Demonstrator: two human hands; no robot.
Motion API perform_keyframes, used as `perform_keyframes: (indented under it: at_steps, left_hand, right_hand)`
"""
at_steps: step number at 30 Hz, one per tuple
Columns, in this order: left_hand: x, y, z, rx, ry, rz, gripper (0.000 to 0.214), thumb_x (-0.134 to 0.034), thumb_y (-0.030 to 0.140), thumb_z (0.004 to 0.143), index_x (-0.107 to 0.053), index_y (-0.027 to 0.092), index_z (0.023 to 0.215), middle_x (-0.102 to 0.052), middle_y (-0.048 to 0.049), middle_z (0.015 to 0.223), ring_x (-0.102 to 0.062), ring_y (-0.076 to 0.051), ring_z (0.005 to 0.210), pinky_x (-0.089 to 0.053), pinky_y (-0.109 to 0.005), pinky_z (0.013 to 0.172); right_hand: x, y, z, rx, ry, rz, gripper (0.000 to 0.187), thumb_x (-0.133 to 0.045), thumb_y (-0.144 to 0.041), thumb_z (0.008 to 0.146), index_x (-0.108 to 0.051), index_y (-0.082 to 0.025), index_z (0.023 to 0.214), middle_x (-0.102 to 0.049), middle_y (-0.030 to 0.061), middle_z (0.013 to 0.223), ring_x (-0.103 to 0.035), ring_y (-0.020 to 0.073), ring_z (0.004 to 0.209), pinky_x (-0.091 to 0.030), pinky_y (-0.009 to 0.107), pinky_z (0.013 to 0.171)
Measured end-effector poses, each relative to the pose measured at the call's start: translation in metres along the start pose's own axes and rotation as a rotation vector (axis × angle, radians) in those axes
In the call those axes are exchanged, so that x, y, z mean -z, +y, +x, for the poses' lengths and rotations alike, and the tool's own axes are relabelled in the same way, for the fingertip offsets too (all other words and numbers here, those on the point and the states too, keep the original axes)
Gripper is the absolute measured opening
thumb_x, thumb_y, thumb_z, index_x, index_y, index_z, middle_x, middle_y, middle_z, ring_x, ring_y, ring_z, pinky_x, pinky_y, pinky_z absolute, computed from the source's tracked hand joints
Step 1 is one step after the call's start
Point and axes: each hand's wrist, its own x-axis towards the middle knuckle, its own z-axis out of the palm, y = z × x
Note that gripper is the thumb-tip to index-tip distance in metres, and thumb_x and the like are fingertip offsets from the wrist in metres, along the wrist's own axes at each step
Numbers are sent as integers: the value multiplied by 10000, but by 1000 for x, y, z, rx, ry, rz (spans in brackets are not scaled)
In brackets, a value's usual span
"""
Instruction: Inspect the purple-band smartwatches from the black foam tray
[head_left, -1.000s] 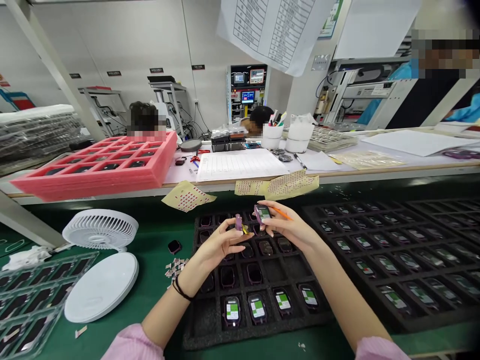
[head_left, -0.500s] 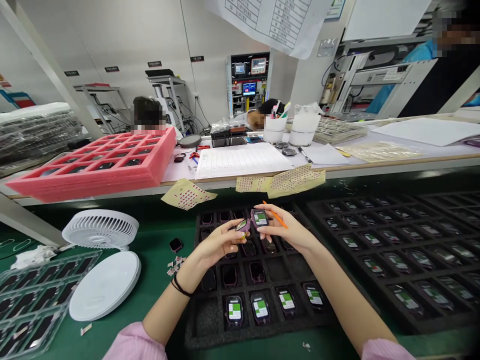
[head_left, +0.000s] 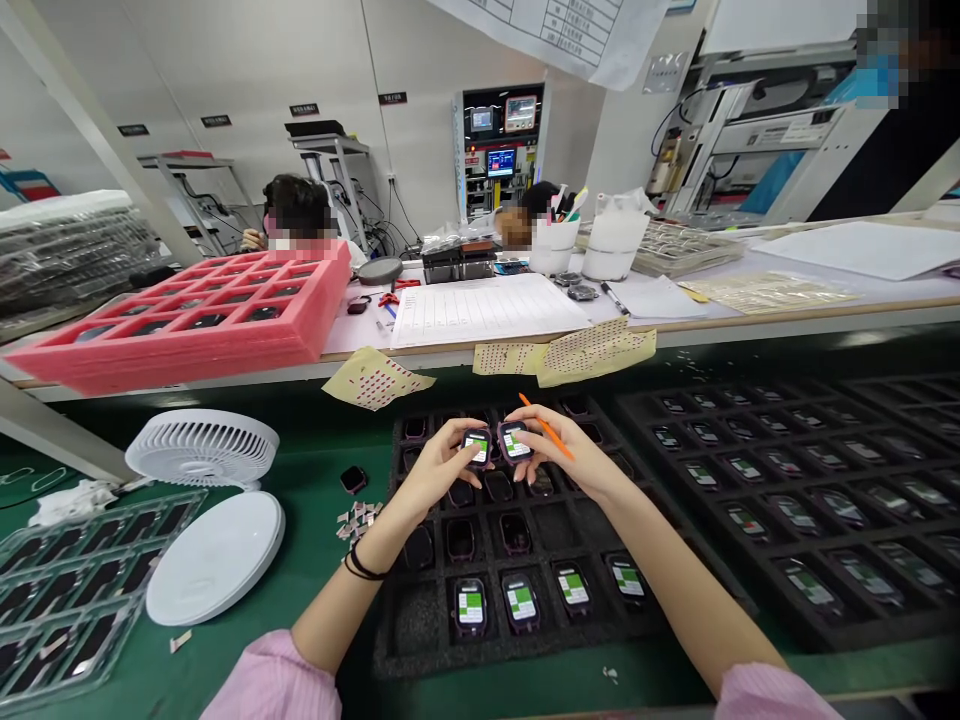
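Observation:
My left hand [head_left: 442, 462] is closed round a small purple-rimmed smartwatch body [head_left: 476, 446], its screen lit green and white, thumb on the glass. Close beside it, my right hand [head_left: 559, 448] grips a second watch body [head_left: 514, 440] with a similar lit screen. An orange stick-like tool [head_left: 546, 424] is also tucked in the right hand. Both watches are held above a black foam tray [head_left: 420, 620] with square pockets. Its front row holds several lit watches [head_left: 470, 607]; further back are dark-screened ones [head_left: 460, 538]. Some pockets hold nothing.
A second black tray [head_left: 757, 555] with several watches lies right. On the left are a white fan [head_left: 217, 555], a clear tray of dark parts [head_left: 97, 585], a loose watch [head_left: 353, 480] and small scraps [head_left: 358, 522]. The shelf carries a pink foam tray [head_left: 300, 335]; people sit beyond.
The left-hand watch has turned from tilted to facing me, and my left thumb now lies on its screen. My right thumb has moved onto the other watch's screen. The view has shifted slightly.

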Motion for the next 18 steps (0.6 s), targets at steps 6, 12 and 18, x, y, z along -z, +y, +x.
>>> perform_keyframes:
  at_steps: [6,12,18]
  left_hand:
    - [4,-5,7,51,108,-15,329,-606,428,804,-581,170,1007,-605,-29,841,-631,-145,711,-544,-214,521]
    - [5,-1,5,9,92,-19,354,-669,381,758,-567,172,1024,-596,-31,910,-618,-128,727,-543,-207,549]
    - [5,0,5,-21,106,20,383,-704,389,724,-562,173,1008,-596,-31,903,-610,-122,710,-522,-201,533]
  right_hand:
    - [0,5,2,-8,-22,-4,286,-610,-418,832,-547,-187,987,-609,-14,719,-679,154,513,-522,227,418]
    - [0,4,2,7,-63,-4,328,-659,-377,799,-529,-207,1047,-597,32,977,-701,148,592,-557,240,476]
    - [-2,2,1,15,-67,-23,307,-633,-398,819,-534,-207,1037,-602,32,956,-696,148,592,-553,242,474]
